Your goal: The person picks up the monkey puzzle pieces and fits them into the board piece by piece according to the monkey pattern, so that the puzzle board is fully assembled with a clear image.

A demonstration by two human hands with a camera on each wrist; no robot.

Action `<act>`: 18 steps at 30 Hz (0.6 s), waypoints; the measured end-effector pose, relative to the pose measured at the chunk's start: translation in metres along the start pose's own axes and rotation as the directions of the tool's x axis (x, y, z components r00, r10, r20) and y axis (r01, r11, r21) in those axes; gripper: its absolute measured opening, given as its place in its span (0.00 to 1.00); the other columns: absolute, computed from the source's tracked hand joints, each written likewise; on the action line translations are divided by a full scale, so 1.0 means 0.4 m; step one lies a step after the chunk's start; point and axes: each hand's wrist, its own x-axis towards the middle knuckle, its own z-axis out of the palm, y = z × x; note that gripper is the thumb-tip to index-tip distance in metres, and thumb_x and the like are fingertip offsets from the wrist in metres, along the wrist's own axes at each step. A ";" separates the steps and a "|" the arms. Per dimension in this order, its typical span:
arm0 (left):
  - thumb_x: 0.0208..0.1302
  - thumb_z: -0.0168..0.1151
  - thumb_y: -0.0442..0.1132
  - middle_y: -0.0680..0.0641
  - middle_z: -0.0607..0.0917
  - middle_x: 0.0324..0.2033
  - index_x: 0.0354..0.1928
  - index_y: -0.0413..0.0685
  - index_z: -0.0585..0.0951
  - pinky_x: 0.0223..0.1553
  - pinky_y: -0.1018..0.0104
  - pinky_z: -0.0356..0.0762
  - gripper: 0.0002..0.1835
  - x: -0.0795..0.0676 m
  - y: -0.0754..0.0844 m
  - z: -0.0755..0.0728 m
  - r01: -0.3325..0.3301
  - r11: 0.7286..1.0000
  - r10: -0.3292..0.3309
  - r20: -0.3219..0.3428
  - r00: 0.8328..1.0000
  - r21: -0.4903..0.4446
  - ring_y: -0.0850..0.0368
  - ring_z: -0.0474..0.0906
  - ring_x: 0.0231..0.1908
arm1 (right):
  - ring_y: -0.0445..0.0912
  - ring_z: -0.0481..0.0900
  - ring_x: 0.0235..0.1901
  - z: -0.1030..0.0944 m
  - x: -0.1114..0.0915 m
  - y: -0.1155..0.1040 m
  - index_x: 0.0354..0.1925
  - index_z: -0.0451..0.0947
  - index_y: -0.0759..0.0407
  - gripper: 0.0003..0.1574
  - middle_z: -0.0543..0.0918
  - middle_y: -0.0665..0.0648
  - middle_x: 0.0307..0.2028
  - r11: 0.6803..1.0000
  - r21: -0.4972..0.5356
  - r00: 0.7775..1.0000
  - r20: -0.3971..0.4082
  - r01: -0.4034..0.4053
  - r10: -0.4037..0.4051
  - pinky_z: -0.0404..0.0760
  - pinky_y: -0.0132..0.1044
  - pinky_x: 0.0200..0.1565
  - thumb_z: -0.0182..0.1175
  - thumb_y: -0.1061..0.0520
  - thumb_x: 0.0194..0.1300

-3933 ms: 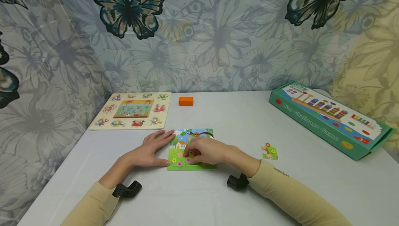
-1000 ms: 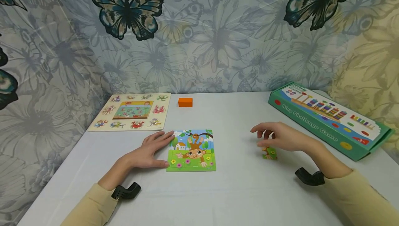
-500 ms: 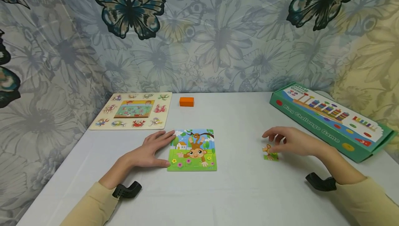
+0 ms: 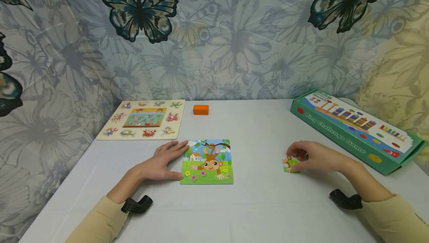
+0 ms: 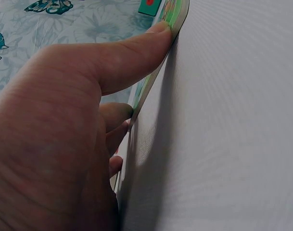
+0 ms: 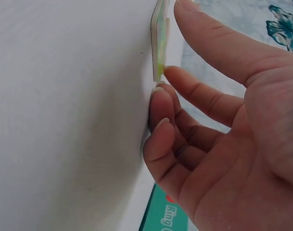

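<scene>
A square jigsaw puzzle [image 4: 207, 166] with an upside-down monkey on a green and blue scene lies flat mid-table. My left hand [image 4: 159, 164] rests along its left side, fingers and thumb spread and touching its edge; the left wrist view shows the thumb [image 5: 136, 55] at the board's rim. Off to the right, a small loose puzzle piece [image 4: 287, 164], green with a brown part, lies on the cloth. My right hand [image 4: 316, 157] is over it, thumb and index finger pinching it by its edges. The other fingers curl beneath the palm, and the hand partly hides the piece.
A wooden picture board [image 4: 112, 123] with sea animals lies at the back left. Beside it stands an orange block [image 4: 200, 110]. A long green Ring Challenge Game box [image 4: 355, 131] sits at the back right, behind my right hand. Butterfly-patterned fabric [image 4: 234, 49] backs the table.
My right hand has left the jigsaw puzzle, moved right and come down onto the loose piece, its thumb and index finger closing in. My left hand has stayed at the puzzle's edge.
</scene>
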 end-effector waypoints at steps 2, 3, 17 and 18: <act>0.58 0.70 0.59 0.47 0.54 0.79 0.79 0.47 0.59 0.68 0.33 0.37 0.51 0.001 0.000 0.000 0.003 1.000 -0.003 0.002 1.000 0.000 0.39 0.41 0.76 | 0.45 0.73 0.36 0.002 0.001 0.002 0.47 0.79 0.62 0.27 0.76 0.50 0.35 1.000 -0.004 1.000 0.000 -0.007 0.007 0.77 0.32 0.37 0.77 0.48 0.57; 0.59 0.69 0.59 0.47 0.54 0.79 0.79 0.47 0.59 0.68 0.33 0.37 0.51 0.001 0.001 0.000 0.004 1.000 -0.004 0.003 1.000 0.001 0.39 0.41 0.76 | 0.45 0.73 0.36 0.002 0.001 0.002 0.47 0.79 0.61 0.27 0.76 0.50 0.34 1.000 -0.005 1.000 0.000 -0.009 0.009 0.76 0.32 0.37 0.77 0.48 0.56; 0.58 0.70 0.59 0.47 0.55 0.78 0.79 0.47 0.59 0.68 0.33 0.37 0.51 0.000 0.003 0.001 0.000 1.000 0.000 0.000 1.000 0.010 0.38 0.41 0.76 | 0.46 0.72 0.36 0.013 0.006 0.004 0.46 0.77 0.61 0.28 0.75 0.50 0.34 0.999 -0.033 0.999 -0.013 -0.029 0.029 0.76 0.33 0.37 0.78 0.50 0.54; 0.59 0.70 0.59 0.47 0.55 0.78 0.79 0.47 0.59 0.68 0.33 0.37 0.51 0.001 0.002 0.001 0.000 1.000 0.000 0.000 1.000 0.012 0.38 0.41 0.76 | 0.46 0.72 0.36 0.013 0.006 0.004 0.46 0.77 0.61 0.28 0.75 0.50 0.34 0.999 -0.034 1.000 -0.014 -0.027 0.026 0.76 0.33 0.37 0.78 0.50 0.54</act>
